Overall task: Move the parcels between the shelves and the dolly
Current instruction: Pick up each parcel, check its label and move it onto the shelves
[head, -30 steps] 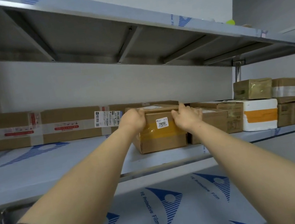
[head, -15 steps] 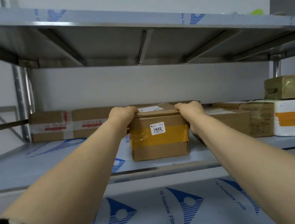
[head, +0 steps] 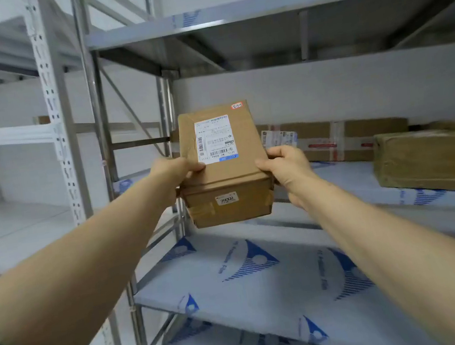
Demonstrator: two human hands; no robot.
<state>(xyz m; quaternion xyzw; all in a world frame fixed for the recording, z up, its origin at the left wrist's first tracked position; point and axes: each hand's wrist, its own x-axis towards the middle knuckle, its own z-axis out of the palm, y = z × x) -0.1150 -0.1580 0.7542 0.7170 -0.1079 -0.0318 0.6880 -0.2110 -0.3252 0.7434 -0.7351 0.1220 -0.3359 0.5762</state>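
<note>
I hold a brown cardboard parcel [head: 224, 167] in the air in front of the steel shelves, tilted so its top with a white shipping label faces me. A small sticker reading 29002 is on its front face. My left hand [head: 174, 169] grips its left edge with the thumb on top. My right hand [head: 285, 165] grips its right edge the same way. The parcel hangs off the shelf board [head: 353, 183], near the rack's left post. The dolly is not in view.
More parcels stay on that shelf: a long taped carton [head: 335, 136] at the back and a tape-wrapped box [head: 426, 159] at the right. A film-covered lower shelf [head: 264, 278] lies below. A white perforated rack [head: 59, 137] stands to the left.
The parcel has been lifted off the shelf and carried left and toward me, tilting to show its labelled top. My view has swung left; both hands keep their grip.
</note>
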